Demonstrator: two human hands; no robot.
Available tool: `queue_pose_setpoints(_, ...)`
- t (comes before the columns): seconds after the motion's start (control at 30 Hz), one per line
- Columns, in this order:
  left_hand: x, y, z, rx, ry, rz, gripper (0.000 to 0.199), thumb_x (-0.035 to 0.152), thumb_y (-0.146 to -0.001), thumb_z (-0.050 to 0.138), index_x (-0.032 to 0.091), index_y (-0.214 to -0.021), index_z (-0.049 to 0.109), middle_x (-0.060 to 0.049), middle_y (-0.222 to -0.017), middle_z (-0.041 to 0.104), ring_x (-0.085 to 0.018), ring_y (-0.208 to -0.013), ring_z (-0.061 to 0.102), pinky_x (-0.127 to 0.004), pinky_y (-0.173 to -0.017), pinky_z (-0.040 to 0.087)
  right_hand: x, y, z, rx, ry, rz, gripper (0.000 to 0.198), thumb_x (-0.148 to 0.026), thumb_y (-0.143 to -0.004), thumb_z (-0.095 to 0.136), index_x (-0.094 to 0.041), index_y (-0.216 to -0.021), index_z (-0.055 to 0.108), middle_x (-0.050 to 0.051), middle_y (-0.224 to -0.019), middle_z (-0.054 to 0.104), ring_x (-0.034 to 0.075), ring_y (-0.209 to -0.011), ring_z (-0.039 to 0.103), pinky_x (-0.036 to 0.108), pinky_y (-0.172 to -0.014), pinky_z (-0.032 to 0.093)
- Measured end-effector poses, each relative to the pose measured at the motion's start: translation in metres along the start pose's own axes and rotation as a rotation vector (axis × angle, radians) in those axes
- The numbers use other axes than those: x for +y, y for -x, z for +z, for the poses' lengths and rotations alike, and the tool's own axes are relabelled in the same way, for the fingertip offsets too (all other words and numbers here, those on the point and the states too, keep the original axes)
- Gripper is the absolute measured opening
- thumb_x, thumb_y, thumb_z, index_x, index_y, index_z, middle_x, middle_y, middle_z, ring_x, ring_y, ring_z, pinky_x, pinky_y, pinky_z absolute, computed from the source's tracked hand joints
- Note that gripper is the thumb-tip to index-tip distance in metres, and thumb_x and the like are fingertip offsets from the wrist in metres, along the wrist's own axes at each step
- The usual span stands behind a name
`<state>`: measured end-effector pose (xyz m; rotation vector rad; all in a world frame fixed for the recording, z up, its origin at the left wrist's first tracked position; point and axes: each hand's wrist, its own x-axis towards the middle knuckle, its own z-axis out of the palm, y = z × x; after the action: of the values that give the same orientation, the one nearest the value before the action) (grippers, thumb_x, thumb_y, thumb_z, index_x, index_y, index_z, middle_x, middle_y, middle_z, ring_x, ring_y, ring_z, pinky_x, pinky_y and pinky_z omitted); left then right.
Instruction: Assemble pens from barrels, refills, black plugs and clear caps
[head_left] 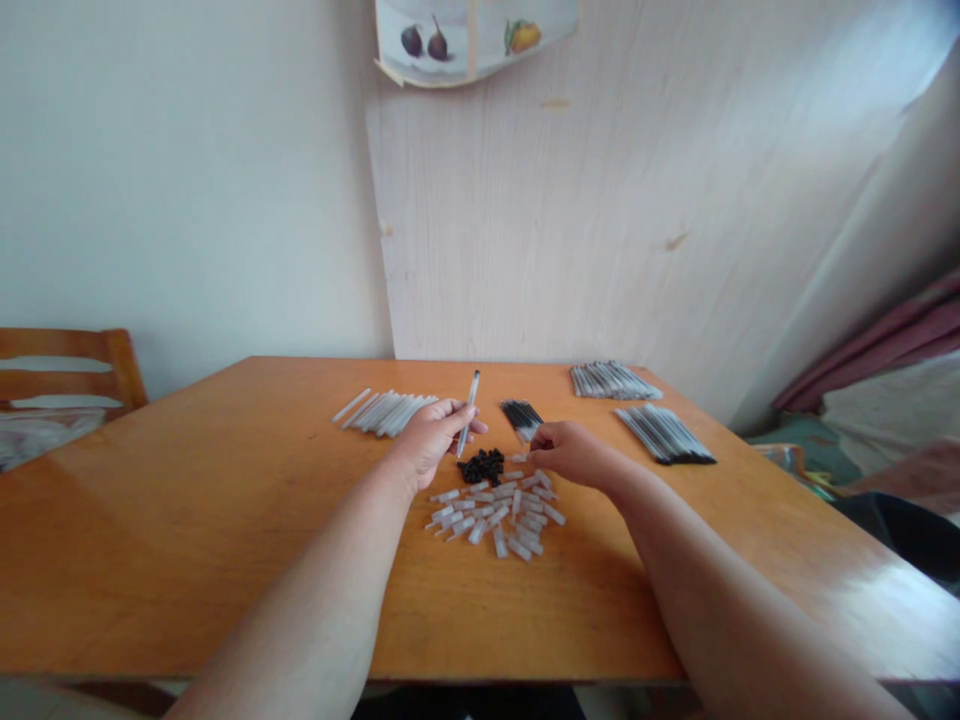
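My left hand [441, 432] is closed around a clear pen [472, 392], which stands tilted with its black end up and its tip toward the table. My right hand [564, 452] is pinched low over the table, its fingertips at a translucent pen cap [518, 458]. Between the hands lies a small heap of black plugs [481, 466]. Nearer to me spreads a loose pile of translucent pen caps [496, 514]. Dark ink refills [520, 414] lie just beyond my right hand, partly hidden by it. A row of clear pen barrels [390, 412] lies beyond my left hand.
On the right of the wooden table [225, 540] lie two bundles of pens, one farther back [611, 380] and one nearer [664, 434]. A wooden chair [120, 365] stands at the left. A wall rises behind the table. Fabrics and a black container [904, 535] are at the right.
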<state>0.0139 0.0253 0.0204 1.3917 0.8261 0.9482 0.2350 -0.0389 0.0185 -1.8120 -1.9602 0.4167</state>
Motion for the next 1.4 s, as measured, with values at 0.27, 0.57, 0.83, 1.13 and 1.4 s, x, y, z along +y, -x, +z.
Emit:
queue_pose_setpoints(0.27, 0.0, -0.003, -0.001, 0.086, 0.123, 0.007, 0.028, 0.037, -0.075, 0.07, 0.016, -0.087, 0.056, -0.007, -0.081, 0.071, -0.012, -0.065, 0.061, -0.021, -0.056, 0.042, -0.015, 0.007, 0.004, 0.039, -0.378, -0.019, 0.019, -0.032, -0.078, 0.059, -0.016, -0.085, 0.065, 0.001, -0.067, 0.06, 0.012, -0.059, 0.049, 0.023, -0.051, 0.035)
queue_pose_setpoints(0.57, 0.004, -0.001, 0.004, 0.169, 0.26, 0.073, 0.019, 0.024, -0.078, 0.068, 0.016, -0.087, 0.053, -0.006, -0.081, 0.07, -0.014, -0.072, 0.067, -0.028, -0.069, 0.052, -0.023, 0.005, 0.021, -0.04, -0.436, -0.026, 0.02, -0.029, -0.08, 0.055, -0.014, -0.086, 0.068, 0.001, -0.065, 0.063, 0.01, -0.055, 0.052, 0.021, -0.048, 0.034)
queue_pose_setpoints(0.83, 0.0, -0.001, 0.01, 0.128, 0.308, 0.09, 0.019, 0.022, -0.079, 0.069, 0.016, -0.087, 0.053, -0.008, -0.084, 0.07, -0.016, -0.076, 0.068, -0.033, -0.075, 0.053, -0.027, 0.004, 0.028, -0.057, -0.454, -0.069, 0.021, -0.031, -0.083, 0.052, -0.015, -0.082, 0.066, 0.001, -0.065, 0.065, 0.009, -0.051, 0.052, 0.021, -0.045, 0.034)
queue_pose_setpoints(1.13, 0.001, 0.002, 0.013, 0.108, 0.298, 0.078, 0.018, 0.022, -0.079, 0.068, 0.015, -0.086, 0.054, -0.007, -0.083, 0.07, -0.015, -0.076, 0.067, -0.032, -0.076, 0.053, -0.032, 0.005, 0.029, -0.017, -0.549, -0.034, 0.016, -0.03, -0.082, 0.053, -0.017, -0.078, 0.061, 0.001, -0.065, 0.065, 0.01, -0.051, 0.054, 0.019, -0.044, 0.038)
queue_pose_setpoints(1.4, 0.0, 0.005, 0.02, 0.107, 0.228, 0.039, 0.021, 0.028, -0.079, 0.069, 0.016, -0.088, 0.053, -0.008, -0.083, 0.071, -0.016, -0.074, 0.068, -0.031, -0.071, 0.053, -0.034, 0.004, 0.031, 0.026, -0.56, -0.027, 0.015, -0.03, -0.083, 0.052, -0.018, -0.078, 0.06, 0.0, -0.063, 0.063, 0.01, -0.051, 0.054, 0.02, -0.046, 0.041)
